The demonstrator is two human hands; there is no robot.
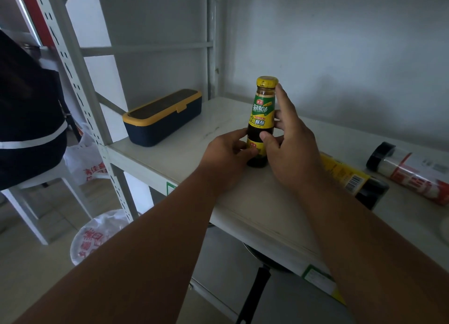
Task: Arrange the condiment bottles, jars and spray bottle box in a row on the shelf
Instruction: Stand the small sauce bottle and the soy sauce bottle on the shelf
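A: Which step is this?

B: Standing the sauce bottle [262, 119] up, I'd judge. It is upright on the shelf [184, 151], yellow cap on top, base on the board near the front edge, well right of the box [162, 117].

A: And the hands?

B: Both are on it. The left hand [226, 153] curls round the lower part from the left, fingers closed against the glass at the small lower label. The right hand [289, 149] wraps the right side, thumb across the front and a finger reaching up the neck to just under the cap.

A: So it's held, not released?

B: Yes, gripped from both sides. Whether its weight is fully on the shelf I cannot tell; the hands hide part of the base.

A: What else is left?

B: Two more lie on their sides to the right: a dark bottle [352, 180] with a yellow label, partly behind the right forearm, and a jar [410, 170] with a black cap and red-and-white label, further right. The box sits at the left end, angled.

A: Next move?

B: Probably let go gently, checking the tall, narrow bottle doesn't tip, then reach right for the dark bottle, stand it just beside this one, and keep the line parallel to the shelf edge. The round ones lying down may roll when touched.
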